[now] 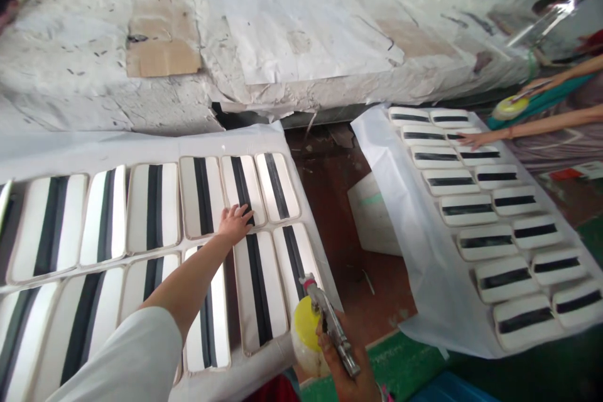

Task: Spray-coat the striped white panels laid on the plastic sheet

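Head view: co-worker's hand [473, 138] touches far panels [490, 226] beyond floor gap [339, 201].

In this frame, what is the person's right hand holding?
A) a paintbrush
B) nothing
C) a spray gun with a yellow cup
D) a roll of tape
C: the right hand grips a metal spray gun with a yellow cup, while the left hand rests on a striped white panel.
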### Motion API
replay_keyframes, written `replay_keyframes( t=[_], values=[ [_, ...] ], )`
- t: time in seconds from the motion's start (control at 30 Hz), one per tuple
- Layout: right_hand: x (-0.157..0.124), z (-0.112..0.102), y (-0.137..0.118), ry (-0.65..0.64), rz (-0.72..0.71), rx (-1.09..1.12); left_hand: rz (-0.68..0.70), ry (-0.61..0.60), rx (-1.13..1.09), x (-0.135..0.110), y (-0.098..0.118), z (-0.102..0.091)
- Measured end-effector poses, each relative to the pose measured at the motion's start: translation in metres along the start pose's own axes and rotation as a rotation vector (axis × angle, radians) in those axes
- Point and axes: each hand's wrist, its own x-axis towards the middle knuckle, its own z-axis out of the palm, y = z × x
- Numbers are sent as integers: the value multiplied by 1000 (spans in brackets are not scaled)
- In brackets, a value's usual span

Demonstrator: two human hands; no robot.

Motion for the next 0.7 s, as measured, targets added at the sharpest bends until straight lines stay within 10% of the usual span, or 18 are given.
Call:
replay_keyframes(
  t=[0.2,0.7],
  values=[
    [-6,-5,7,-155,23,-8,-3,-6,-8,-1,0,0],
    [-10,10,0,59,129,34,-40,41,-49,-2,-2,2]
  ],
)
